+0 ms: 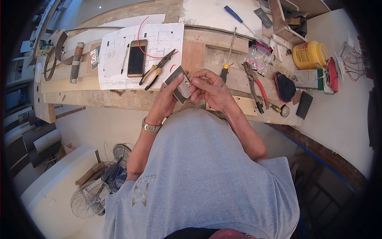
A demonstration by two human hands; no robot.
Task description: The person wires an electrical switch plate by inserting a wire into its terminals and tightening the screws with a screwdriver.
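My left hand (168, 95) is closed on a small rectangular plate (181, 94), white at the rim with a grey inside, held tilted above the bench's front edge. My right hand (211, 90) has its fingers pinched together at the plate's right side; what they hold, if anything, is too small to make out. Pliers with yellow and black handles (153, 74) lie on the paper drawings (109, 59) to the left. Just beyond my right hand is a yellow and black screwdriver (225, 67).
A phone (137, 59), a pen (125, 59) and a red wire (138, 34) are on the drawings. To the right lie red-handled cutters (260, 89), a dark cloth item (284, 86), a yellow tub (308, 54) and a wooden box (280, 24).
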